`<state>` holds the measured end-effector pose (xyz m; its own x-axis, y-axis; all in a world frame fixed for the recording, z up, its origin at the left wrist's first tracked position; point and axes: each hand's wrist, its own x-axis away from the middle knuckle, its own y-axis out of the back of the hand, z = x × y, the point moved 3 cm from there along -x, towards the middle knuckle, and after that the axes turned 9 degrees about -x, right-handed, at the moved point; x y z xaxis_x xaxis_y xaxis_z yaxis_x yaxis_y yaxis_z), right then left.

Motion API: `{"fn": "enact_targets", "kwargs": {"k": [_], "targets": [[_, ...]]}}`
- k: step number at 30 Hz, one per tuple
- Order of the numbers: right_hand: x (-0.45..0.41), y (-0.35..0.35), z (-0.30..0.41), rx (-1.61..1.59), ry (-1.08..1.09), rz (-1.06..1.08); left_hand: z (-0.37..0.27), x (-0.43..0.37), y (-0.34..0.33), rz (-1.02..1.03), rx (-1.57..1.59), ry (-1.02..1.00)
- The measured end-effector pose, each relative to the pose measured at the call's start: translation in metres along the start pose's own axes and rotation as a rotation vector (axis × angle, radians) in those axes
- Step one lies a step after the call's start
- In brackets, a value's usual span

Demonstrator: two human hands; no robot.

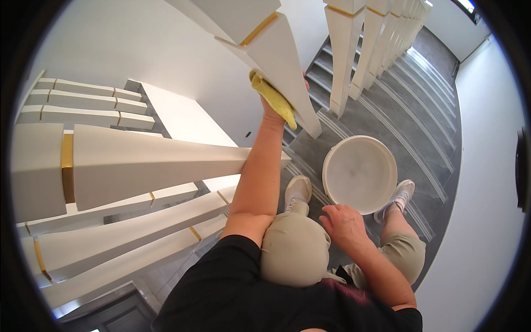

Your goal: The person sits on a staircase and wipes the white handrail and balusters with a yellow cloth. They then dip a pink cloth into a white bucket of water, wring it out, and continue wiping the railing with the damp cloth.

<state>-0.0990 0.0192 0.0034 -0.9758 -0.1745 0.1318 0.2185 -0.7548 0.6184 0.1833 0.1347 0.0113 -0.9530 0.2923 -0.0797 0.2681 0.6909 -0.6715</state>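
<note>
My left arm reaches out between two white balusters. A folded yellow cloth [272, 96] is in my left hand [273, 114], pressed against the side of a white baluster [277, 54] with a gold band. Fingertips show at that baluster's far side; the cloth covers most of the hand. My right hand [347, 224] is empty, its fingers loosely bent and apart, above the steps between my knees. Just beyond it stands a round white bucket [360, 174] holding cloudy liquid, between my two shoes.
Grey stair treads [408, 120] with pale ridged strips curve down on the right, beside a white wall [489, 166]. A nearer baluster [157, 166] crosses the left side, touching or very near my left forearm. More balusters [375, 41] line the stairs ahead.
</note>
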Motion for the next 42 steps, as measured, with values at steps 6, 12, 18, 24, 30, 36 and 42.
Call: {"fn": "enact_targets", "kwargs": {"k": [6,12,18,24,30,36,42], "targets": [[-0.002,-0.012,-0.003,0.110,-0.045,0.066,0.068,0.018,0.081,-0.174,-0.116,0.125],[0.002,-0.014,-0.001,0.100,-0.035,0.141,0.096,0.018,0.090,-0.150,-0.072,0.252],[-0.009,-0.013,0.007,0.094,0.018,0.094,0.111,0.033,0.166,-0.560,-0.532,0.126],[0.004,-0.006,-0.002,0.096,-0.020,0.085,0.092,0.037,0.079,-0.560,-0.434,-0.018],[0.007,-0.015,-0.003,0.062,0.022,0.120,0.109,0.023,0.132,-0.366,-0.266,-0.080],[0.008,-0.016,-0.003,0.117,0.036,0.112,0.148,0.033,0.156,-0.535,-0.122,0.306],[0.018,-0.016,-0.009,0.088,0.024,0.173,0.143,0.043,0.136,-0.487,-0.182,0.369]]}}
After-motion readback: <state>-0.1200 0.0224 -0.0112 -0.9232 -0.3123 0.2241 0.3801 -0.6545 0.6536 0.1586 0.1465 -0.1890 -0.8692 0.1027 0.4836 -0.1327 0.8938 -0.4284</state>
